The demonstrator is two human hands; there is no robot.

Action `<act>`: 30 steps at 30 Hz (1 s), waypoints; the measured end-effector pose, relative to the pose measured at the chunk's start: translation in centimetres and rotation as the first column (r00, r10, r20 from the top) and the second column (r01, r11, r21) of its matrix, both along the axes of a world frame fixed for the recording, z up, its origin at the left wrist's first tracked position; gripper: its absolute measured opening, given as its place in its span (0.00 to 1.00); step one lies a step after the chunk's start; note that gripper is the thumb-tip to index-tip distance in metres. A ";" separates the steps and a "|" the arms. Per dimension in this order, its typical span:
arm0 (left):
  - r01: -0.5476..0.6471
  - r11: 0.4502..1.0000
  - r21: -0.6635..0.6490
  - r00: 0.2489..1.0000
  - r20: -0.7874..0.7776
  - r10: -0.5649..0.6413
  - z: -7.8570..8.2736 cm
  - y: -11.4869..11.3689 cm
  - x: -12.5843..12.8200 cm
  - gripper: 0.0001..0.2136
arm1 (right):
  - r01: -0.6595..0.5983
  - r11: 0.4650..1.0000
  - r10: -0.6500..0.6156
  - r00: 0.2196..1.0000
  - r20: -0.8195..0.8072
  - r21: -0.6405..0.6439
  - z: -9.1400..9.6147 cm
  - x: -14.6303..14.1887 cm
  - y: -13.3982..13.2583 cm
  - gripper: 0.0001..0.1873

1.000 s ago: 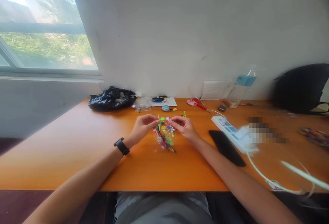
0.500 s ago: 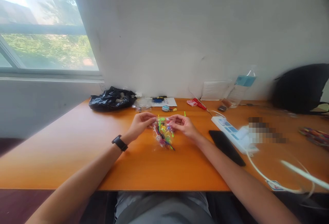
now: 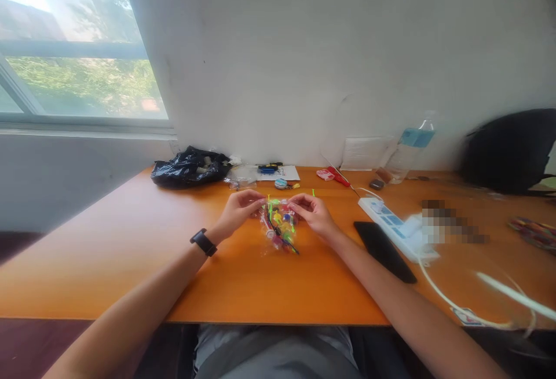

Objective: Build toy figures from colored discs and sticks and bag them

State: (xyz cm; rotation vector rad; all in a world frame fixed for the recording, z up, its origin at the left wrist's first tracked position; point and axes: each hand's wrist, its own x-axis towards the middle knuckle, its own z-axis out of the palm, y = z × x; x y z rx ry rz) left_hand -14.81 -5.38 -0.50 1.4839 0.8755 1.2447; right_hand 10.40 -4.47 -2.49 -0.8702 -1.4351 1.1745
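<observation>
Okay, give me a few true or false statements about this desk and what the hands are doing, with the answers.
1. The left hand and the right hand both pinch the top of the clear bag of small colourful pieces. True.
2. The black watch sits on the right wrist. False: it is on the left wrist.
3. The black phone lies to the left of the left hand. False: it lies to the right of the right hand, beside the white power strip.
4. A crumpled black plastic bag lies at the back of the desk, on the window side. True.
</observation>
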 end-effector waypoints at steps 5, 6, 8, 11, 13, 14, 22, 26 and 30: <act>0.031 0.998 0.061 0.999 0.010 -0.032 -0.4 0.4 -0.1 0.17 | -0.009 0.991 0.009 1.000 -0.005 0.136 0.1 0.2 0.0 0.20; 0.038 0.997 0.071 0.999 0.004 -0.039 -0.4 0.5 -0.2 0.16 | -0.022 0.989 0.022 1.000 0.001 0.143 0.2 0.2 0.0 0.19; 0.049 0.995 0.082 0.999 -0.010 -0.048 -0.4 0.5 -0.3 0.15 | -0.038 0.990 0.037 0.999 0.016 0.137 0.4 0.2 -0.2 0.16; 0.064 0.994 0.084 0.998 -0.014 -0.064 -0.3 0.5 -0.4 0.14 | -0.034 0.994 0.031 0.999 0.026 0.103 0.6 0.1 -0.4 0.15; 0.070 0.994 0.082 0.998 -0.013 -0.069 -0.3 0.4 -0.4 0.13 | -0.016 0.996 0.013 1.000 0.028 0.091 0.7 0.0 -0.5 0.16; 0.070 0.994 0.080 0.998 -0.016 -0.069 -0.2 0.3 -0.4 0.13 | -0.001 0.996 -0.001 1.000 0.029 0.091 0.7 0.0 -0.5 0.16; 0.032 0.999 0.020 0.999 -0.038 -0.031 0.5 -0.3 -0.4 0.11 | 0.045 0.990 -0.056 0.996 0.076 0.134 0.6 0.0 -0.8 0.10; -0.004 0.999 0.046 0.997 -0.076 0.008 0.4 -0.6 -0.2 0.12 | 0.024 0.984 -0.040 0.995 0.092 0.177 0.9 0.1 -1.3 0.10; -0.065 0.993 0.100 0.997 -0.032 0.068 -0.4 -0.5 0.4 0.15 | 0.020 0.978 -0.042 0.994 0.101 0.207 1.2 -0.3 -1.8 0.11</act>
